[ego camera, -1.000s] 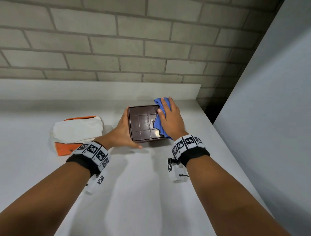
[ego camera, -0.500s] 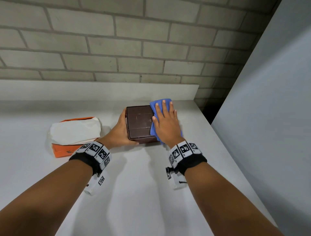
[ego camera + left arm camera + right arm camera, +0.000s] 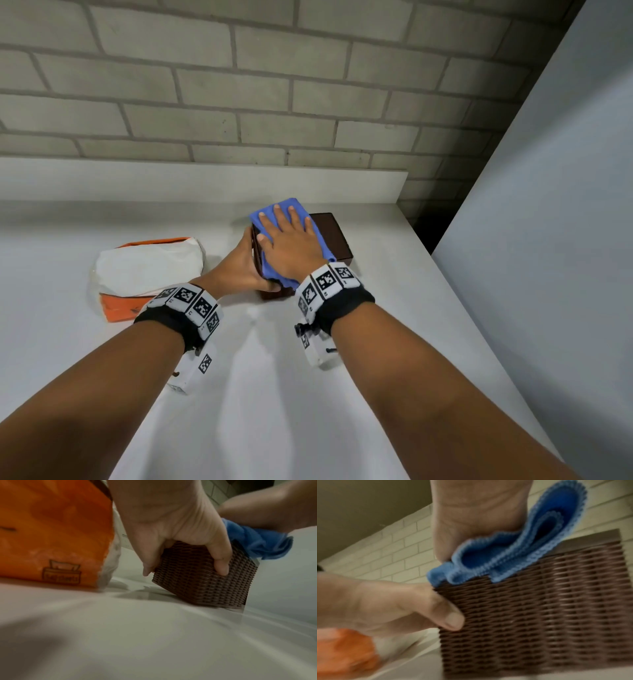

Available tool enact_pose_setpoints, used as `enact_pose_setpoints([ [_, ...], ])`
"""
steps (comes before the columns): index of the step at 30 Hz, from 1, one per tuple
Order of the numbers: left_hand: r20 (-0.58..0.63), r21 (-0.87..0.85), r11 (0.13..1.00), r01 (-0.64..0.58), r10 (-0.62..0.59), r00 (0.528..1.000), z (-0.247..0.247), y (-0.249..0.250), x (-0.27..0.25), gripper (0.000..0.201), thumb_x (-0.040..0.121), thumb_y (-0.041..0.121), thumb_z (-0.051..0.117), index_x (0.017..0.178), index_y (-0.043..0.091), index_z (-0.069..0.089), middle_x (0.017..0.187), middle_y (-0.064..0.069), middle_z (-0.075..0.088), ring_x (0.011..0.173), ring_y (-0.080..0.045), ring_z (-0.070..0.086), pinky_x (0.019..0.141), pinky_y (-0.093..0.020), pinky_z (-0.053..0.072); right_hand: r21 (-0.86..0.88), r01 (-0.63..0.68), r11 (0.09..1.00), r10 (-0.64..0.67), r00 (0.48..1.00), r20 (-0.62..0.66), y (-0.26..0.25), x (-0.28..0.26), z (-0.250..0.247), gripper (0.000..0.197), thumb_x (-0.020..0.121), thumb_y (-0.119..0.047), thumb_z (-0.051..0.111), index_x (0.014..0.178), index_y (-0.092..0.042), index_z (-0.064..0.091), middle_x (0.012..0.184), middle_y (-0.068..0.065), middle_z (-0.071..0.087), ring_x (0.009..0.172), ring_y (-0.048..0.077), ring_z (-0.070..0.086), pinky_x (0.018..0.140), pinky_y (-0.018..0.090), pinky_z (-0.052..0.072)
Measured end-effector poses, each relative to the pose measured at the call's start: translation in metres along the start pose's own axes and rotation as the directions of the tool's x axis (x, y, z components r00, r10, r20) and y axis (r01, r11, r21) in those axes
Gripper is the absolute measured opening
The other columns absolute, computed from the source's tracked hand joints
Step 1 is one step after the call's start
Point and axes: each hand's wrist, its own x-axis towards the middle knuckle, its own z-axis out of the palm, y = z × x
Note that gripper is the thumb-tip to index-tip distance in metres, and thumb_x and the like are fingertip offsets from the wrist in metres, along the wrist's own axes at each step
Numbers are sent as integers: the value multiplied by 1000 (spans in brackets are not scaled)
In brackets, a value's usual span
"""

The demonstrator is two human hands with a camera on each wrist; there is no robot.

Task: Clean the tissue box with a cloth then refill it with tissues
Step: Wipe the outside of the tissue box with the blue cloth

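A: Where's the tissue box (image 3: pixel 337 240) sitting?

B: On the white worktop (image 3: pixel 274 394), toward its far right corner, close to the back edge. Brown, woven sides, smooth top.

A: Left hand (image 3: pixel 241 270)?

B: It's clamping the box's left side, fingers curled round behind, thumb lying on the near face. Probably bracing it so the box isn't sliding under the wiping.

A: Right hand (image 3: pixel 291 246)?

B: Fingers straight and spread, pressing the blue cloth (image 3: pixel 274 212) flat on the lid. The flat palm is covering more surface. The cloth's folded edge is hanging over the front rim.

A: Is the box tilting?

B: Looks like it in the left wrist view, but can't tell for sure.

A: The refill?

B: The orange tissue pack (image 3: pixel 147 274) is lying just left of the box, within reach and untouched. Cleaning is going on; refilling isn't starting yet, I'd judge.
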Motion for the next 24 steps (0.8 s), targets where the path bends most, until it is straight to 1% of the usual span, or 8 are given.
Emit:
enact_pose_setpoints([
  [2,-16,0,997,81,-81,997,0,-1,0,125,47,19,87,147,15,12,135,5,40,126,-13,44,87,-8,39,9,-58,998,57,998,28,14,7,-4,55,102,-41,16,154,-25,3,163,1,-5,150,24,-10,120,47,-6],
  [5,-25,-13,990,139,-139,990,-1,-5,1,115,57,3,88,146,16,16,127,3,46,117,-13,49,81,-6,39,18,-173,985,172,985,33,34,9,-7,55,102,-40,16,154,-24,3,163,2,-4,150,25,-9,120,47,-4],
  [11,35,-15,988,153,-153,988,-3,-5,2,117,51,13,89,144,20,19,125,2,52,118,-17,53,92,-25,44,49,-266,963,263,963,57,15,-9,-5,57,103,-38,13,154,-16,0,162,7,-10,149,29,-11,120,46,-7],
  [13,57,-9,990,139,-139,989,-5,-3,1,124,42,30,88,143,23,17,127,10,50,119,-12,52,94,-21,44,49,-205,978,202,978,61,-3,-16,-1,56,103,-36,12,154,-17,-1,162,6,-11,149,29,-12,121,46,-7],
  [15,76,-4,994,108,-107,991,-5,0,0,128,38,40,86,142,28,12,127,27,39,118,5,46,93,-7,40,52,-138,989,135,989,51,-16,-16,3,55,103,-35,13,154,-19,0,162,3,-10,149,28,-11,121,46,-6],
  [18,84,-9,993,120,-119,989,-6,2,0,133,43,31,88,147,21,6,128,30,32,117,16,37,90,0,38,36,-63,997,61,997,56,-16,-5,3,54,103,-35,15,154,-22,3,162,1,-7,150,25,-9,121,46,-6],
  [22,62,3,985,173,-173,983,-5,0,-2,127,38,34,85,144,20,18,134,2,48,125,-16,49,105,-37,43,17,-98,995,96,993,74,17,10,-2,54,102,-38,14,154,-26,4,163,1,-3,150,25,-7,121,49,-3],
  [24,63,-19,982,186,-185,981,-5,0,-3,127,36,35,83,144,20,19,132,-1,49,125,-18,49,107,-38,41,15,-182,983,181,982,57,35,11,-6,54,102,-38,16,154,-27,6,163,1,0,150,26,-6,120,50,-1],
])
